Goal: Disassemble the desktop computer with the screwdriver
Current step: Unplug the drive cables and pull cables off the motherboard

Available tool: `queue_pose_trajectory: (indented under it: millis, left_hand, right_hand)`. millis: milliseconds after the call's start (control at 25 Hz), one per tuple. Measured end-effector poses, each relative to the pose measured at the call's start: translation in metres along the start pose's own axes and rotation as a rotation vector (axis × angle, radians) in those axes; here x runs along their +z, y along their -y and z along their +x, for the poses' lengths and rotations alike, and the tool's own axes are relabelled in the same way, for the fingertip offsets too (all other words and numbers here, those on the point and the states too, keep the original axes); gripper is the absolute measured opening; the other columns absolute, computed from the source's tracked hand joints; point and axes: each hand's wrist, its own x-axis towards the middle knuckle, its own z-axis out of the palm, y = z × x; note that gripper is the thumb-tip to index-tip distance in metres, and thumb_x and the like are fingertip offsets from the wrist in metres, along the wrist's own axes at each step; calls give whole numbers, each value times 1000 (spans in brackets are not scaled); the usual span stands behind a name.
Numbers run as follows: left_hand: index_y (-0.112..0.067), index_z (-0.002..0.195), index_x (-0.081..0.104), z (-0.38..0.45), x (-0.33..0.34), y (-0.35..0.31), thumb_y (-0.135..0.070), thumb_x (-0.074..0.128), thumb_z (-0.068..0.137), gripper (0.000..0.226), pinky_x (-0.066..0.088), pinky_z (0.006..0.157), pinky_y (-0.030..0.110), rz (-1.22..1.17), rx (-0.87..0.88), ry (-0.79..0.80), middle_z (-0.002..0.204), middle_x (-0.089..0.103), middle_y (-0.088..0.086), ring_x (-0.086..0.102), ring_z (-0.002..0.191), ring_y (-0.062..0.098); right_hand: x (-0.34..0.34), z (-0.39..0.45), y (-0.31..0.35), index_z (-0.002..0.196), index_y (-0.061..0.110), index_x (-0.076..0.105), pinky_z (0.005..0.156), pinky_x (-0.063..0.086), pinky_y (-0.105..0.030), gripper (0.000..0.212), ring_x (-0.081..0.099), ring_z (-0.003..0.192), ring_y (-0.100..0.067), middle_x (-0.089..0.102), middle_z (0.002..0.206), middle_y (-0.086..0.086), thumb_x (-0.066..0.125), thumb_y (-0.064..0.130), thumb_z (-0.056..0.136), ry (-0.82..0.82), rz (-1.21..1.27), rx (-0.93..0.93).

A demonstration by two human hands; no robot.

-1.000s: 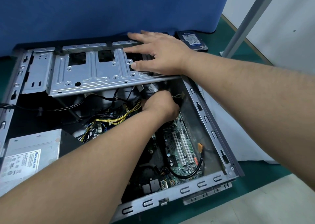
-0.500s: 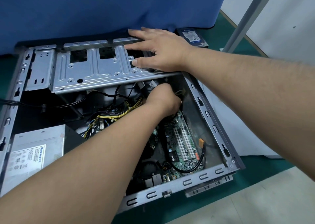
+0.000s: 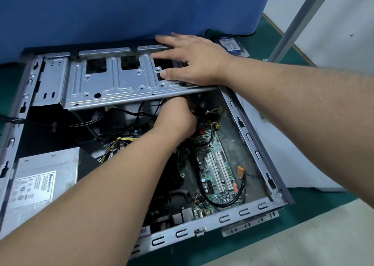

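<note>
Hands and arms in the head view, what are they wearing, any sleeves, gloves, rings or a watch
Both are bare. The left hand and right hand have no gloves, and no sleeve covers either forearm as far as the frame shows. No watch, wristband or ring is visible; the left fingers are hidden.

The desktop computer (image 3: pixel 251 142) lies on its side, opened (drive cage (image 3: pixel 113 83) tilted), motherboard (image 3: pixel 214 168) exposed.

The computer case (image 3: pixel 251 144) is showing bare grey sheet metal, dull and dusty on its floor. The drive cage (image 3: pixel 113 81) at upper centre is looking like brighter stamped metal with pressed ribs. At lower left, the power supply (image 3: pixel 46 174) is wearing matt metal and a paper label. Blue cloth (image 3: pixel 121 9) is hanging matt behind.
</note>
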Motion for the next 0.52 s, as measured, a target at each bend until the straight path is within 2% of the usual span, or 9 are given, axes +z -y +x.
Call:
queue_pose_trajectory:
  millis: [80, 200, 280, 320, 360, 400, 520]
  left_hand:
    - [-16, 125, 70, -1, 7, -4, -8, 57, 93, 36, 53, 91, 33, -11, 62, 18, 121, 71, 11, 64, 114, 34]
    - [-19, 133, 65, 3, 20, -9, -8, 54, 92, 43, 52, 99, 41, 114, 141, 128, 127, 68, 11, 61, 121, 34]
    - [-18, 111, 68, 10, 25, -10, -9, 54, 91, 26, 53, 87, 39, 185, 148, 169, 104, 68, 8, 63, 113, 36]
    - [-19, 97, 65, 11, 27, -12, -10, 54, 90, 16, 50, 79, 38, 215, 147, 158, 90, 62, 5, 64, 107, 37]
    - [-18, 93, 63, 13, 28, -12, -9, 55, 90, 12, 46, 75, 36, 231, 149, 128, 83, 55, 3, 64, 103, 37]
    - [-17, 96, 65, 14, 29, -12, -9, 56, 89, 14, 44, 73, 36, 227, 154, 85, 84, 52, 3, 64, 100, 37]
    - [-11, 107, 66, 15, 33, -12, -7, 58, 90, 19, 41, 73, 35, 172, 168, -36, 97, 61, 12, 63, 98, 38]
  right_hand:
    - [-1, 0, 1, 151, 50, 40, 125, 11, -41, 60, 12, 157, -15, 15, 169, 18, 40, 72, 96, -3, 11, -1]
    - [-1, -1, 0, 152, 50, 39, 124, 10, -39, 59, 11, 157, -15, 15, 169, 18, 41, 71, 97, -4, 8, -3]
    - [-1, -1, 0, 152, 50, 39, 124, 10, -39, 59, 11, 157, -14, 14, 169, 19, 40, 72, 97, -5, 10, -4]
    - [0, -1, 0, 152, 50, 39, 124, 10, -39, 59, 11, 157, -14, 14, 169, 19, 40, 72, 97, -7, 11, -4]
    - [0, -1, 0, 152, 51, 39, 125, 10, -39, 59, 11, 157, -14, 14, 169, 19, 40, 72, 96, -7, 12, -5]
    - [0, -1, 0, 152, 51, 39, 125, 10, -39, 59, 10, 157, -14, 14, 169, 19, 40, 72, 96, -7, 14, -6]
    - [-1, -1, -1, 151, 52, 39, 126, 11, -40, 59, 10, 157, -13, 14, 169, 20, 41, 73, 96, -9, 20, -5]
